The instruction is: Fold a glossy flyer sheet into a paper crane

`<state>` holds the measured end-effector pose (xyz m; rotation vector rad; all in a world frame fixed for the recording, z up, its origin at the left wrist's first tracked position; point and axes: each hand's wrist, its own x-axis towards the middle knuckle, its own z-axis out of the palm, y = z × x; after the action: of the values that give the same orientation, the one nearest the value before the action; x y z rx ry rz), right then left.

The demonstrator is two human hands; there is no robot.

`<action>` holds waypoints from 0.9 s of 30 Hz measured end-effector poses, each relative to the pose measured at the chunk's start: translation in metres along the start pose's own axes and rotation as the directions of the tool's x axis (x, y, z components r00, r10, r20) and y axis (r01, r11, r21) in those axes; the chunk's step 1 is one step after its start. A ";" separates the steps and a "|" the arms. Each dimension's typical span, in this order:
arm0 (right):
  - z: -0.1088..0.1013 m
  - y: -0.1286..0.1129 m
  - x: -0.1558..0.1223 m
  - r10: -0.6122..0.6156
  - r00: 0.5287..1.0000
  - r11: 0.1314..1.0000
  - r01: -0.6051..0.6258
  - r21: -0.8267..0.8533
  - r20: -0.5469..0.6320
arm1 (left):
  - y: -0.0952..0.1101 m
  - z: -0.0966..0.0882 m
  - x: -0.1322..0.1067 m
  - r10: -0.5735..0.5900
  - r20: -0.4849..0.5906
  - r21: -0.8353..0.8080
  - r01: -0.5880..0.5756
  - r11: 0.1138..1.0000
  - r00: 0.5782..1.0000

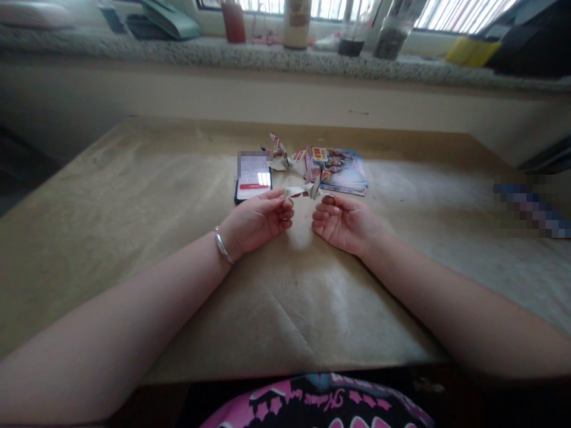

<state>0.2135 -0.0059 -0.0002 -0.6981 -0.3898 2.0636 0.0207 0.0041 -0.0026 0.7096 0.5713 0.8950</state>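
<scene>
My left hand (261,221) and my right hand (342,222) meet over the middle of the table, fingers curled. Between their fingertips they pinch a small folded piece of printed paper (306,191), each hand on one end. A silver bracelet (222,245) sits on my left wrist. Just beyond the hands lie another folded paper figure (282,156), a stack of colourful printed sheets (339,170) and a phone (253,180) with its screen lit.
The table is covered by a brown paper sheet (147,226). A stone windowsill (285,58) behind it holds bottles, jars and a teal folder. A blurred blue object (530,205) lies at the table's right edge.
</scene>
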 end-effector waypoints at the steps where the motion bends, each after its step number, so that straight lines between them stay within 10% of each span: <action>1: 0.000 0.000 0.000 -0.002 1.000 1.000 0.002 0.001 -0.009 | 0.000 0.001 0.000 0.003 -0.003 0.003 -0.003 1.000 1.000; 17: -0.003 -0.003 0.002 -0.173 0.977 0.976 0.152 -0.155 -0.127 | -0.004 0.005 -0.003 0.053 -0.192 0.126 -0.029 0.992 0.980; 23: -0.012 0.007 0.006 -0.559 0.829 0.696 0.480 -0.534 0.016 | -0.007 0.006 -0.005 0.029 -0.071 0.303 -0.006 0.953 0.997; 27: -0.012 0.008 0.007 -0.570 0.821 0.587 0.417 -0.695 0.011 | -0.007 0.008 -0.007 0.062 -0.014 0.440 -0.049 0.896 0.998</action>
<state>0.2129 -0.0045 -0.0157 -1.0808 -1.1134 1.2469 0.0264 -0.0072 -0.0018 1.1300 0.7946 0.8356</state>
